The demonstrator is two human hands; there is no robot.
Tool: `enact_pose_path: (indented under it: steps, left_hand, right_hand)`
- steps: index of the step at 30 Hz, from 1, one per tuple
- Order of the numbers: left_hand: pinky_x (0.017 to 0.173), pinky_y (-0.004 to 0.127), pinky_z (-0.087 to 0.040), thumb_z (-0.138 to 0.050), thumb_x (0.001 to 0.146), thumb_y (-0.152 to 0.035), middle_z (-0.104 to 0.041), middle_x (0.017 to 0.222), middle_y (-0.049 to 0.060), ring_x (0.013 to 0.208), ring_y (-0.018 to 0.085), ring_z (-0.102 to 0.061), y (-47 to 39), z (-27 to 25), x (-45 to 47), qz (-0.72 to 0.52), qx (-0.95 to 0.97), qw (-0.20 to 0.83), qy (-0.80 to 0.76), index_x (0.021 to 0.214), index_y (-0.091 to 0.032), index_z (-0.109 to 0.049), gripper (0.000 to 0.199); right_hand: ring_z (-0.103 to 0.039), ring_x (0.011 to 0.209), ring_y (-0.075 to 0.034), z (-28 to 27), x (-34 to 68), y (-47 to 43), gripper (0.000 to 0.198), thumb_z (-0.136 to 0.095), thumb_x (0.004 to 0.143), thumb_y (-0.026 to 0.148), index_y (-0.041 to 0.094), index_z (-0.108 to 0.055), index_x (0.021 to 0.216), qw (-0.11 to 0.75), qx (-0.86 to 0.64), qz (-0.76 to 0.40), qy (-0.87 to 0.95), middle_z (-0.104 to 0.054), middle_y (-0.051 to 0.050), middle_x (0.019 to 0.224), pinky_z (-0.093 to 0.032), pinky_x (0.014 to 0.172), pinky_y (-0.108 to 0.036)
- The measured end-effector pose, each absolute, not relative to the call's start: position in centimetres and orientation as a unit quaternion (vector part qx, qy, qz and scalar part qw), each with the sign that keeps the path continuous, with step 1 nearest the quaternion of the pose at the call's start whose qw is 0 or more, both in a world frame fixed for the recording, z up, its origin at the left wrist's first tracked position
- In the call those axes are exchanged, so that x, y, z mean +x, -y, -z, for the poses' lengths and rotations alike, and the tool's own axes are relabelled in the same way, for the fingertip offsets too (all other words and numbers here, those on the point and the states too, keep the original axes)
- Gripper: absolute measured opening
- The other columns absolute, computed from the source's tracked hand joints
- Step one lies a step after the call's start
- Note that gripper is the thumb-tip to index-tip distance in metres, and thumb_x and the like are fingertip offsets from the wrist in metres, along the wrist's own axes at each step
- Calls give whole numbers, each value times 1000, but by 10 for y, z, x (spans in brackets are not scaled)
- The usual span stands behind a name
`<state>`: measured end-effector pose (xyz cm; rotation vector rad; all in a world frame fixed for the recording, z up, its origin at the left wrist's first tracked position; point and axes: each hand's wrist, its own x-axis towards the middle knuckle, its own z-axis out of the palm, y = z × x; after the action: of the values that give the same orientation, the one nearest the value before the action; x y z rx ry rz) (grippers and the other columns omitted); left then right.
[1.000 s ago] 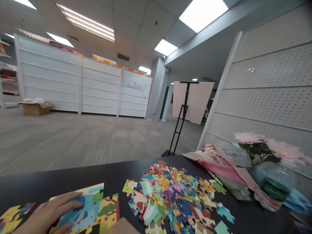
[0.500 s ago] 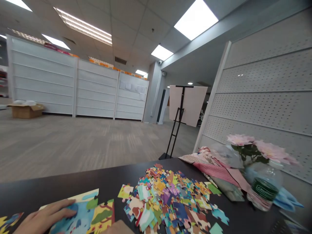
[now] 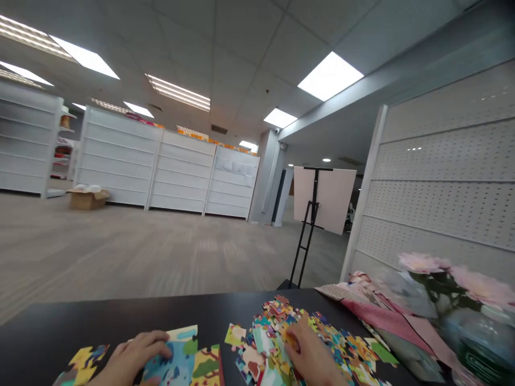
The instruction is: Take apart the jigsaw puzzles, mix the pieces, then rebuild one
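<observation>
Left of the puzzle pile [image 3: 263, 343], our left hand [image 3: 134, 356], grip apart, is probably steadying joined pieces [image 3: 177, 358]; our right hand [image 3: 311, 351] is covering part of the pile, grip unclear.

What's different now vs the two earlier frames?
The right hand moved right and forward, from beside the joined puzzle onto the loose pile; can't tell whether it grips a piece. The view tilted up. Unchanged: left hand on the joined puzzle; flowers beside the cloth.
</observation>
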<state>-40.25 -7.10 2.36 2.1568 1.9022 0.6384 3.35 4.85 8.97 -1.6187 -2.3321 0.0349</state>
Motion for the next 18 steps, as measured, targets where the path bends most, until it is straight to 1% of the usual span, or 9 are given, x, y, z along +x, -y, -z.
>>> enact_pose_path:
  steps: [1, 3, 6, 9, 11, 12, 15, 16, 18]
  left_hand:
    - [114, 57, -38, -62, 88, -40, -56, 147, -1, 140, 33, -46, 73, -27, -400, -215, 726, 107, -644, 117, -45, -67, 30]
    - [116, 59, -35, -60, 88, -36, -54, 148, -1, 141, 33, -44, 76, -33, -398, -215, 726, 123, -642, 119, -45, -66, 33]
    - [117, 61, -32, -59, 89, -36, -53, 150, 0, 143, 34, -42, 78, -37, -397, -208, 727, 136, -641, 122, -44, -65, 34]
    - [117, 62, -31, -58, 90, -37, -52, 151, 0, 143, 34, -41, 77, -35, -397, -203, 726, 137, -643, 122, -44, -65, 34]
    - [116, 60, -33, -59, 89, -35, -53, 150, 1, 143, 34, -42, 77, -34, -397, -214, 725, 129, -642, 121, -43, -66, 34]
    - [116, 58, -35, -59, 89, -34, -54, 149, 1, 142, 33, -43, 77, -33, -397, -220, 726, 126, -640, 121, -43, -66, 34]
    - [115, 56, -37, -59, 89, -35, -54, 149, 1, 141, 33, -44, 77, -34, -397, -215, 731, 124, -636, 122, -43, -66, 34]
    - [115, 56, -38, -59, 89, -36, -54, 149, 1, 141, 33, -45, 77, -34, -396, -211, 732, 123, -636, 121, -42, -67, 34]
    - [113, 55, -40, -60, 89, -38, -56, 147, 2, 139, 34, -47, 76, -33, -395, -215, 730, 111, -639, 119, -42, -68, 32]
  right_hand:
    - [-68, 104, -28, -83, 44, -48, 25, -54, 85, 25, 22, -73, 100, 155, -564, -15, 811, -74, -10, 105, -48, 93, -36]
    - [-69, 105, -27, -73, 61, -47, 30, -48, 89, 29, 25, -74, 103, 191, -555, -19, 809, -76, -8, 109, -49, 94, -36]
    - [-72, 101, -26, -70, 78, -52, 35, -43, 91, 36, 26, -73, 105, 277, -543, -44, 792, -77, -6, 108, -51, 91, -36]
    - [-75, 88, -28, -73, 87, -63, 34, -46, 84, 42, 24, -73, 94, 357, -548, -88, 752, -80, -7, 93, -55, 81, -36]
    - [-75, 81, -28, -73, 91, -65, 34, -48, 81, 46, 23, -73, 87, 387, -548, -102, 735, -79, -8, 84, -56, 75, -35]
    - [-75, 81, -28, -73, 92, -64, 34, -49, 81, 47, 23, -73, 86, 397, -543, -98, 733, -79, -8, 84, -57, 75, -35]
    - [-73, 85, -27, -73, 91, -55, 35, -52, 82, 47, 23, -76, 93, 425, -525, -66, 735, -78, -8, 90, -56, 80, -34]
    - [-73, 83, -26, -74, 90, -51, 36, -53, 83, 47, 23, -76, 97, 428, -524, -68, 734, -78, -7, 89, -56, 79, -34]
    - [-71, 74, -24, -76, 85, -46, 40, -54, 83, 49, 23, -75, 105, 425, -528, -101, 728, -76, -6, 83, -56, 72, -34]
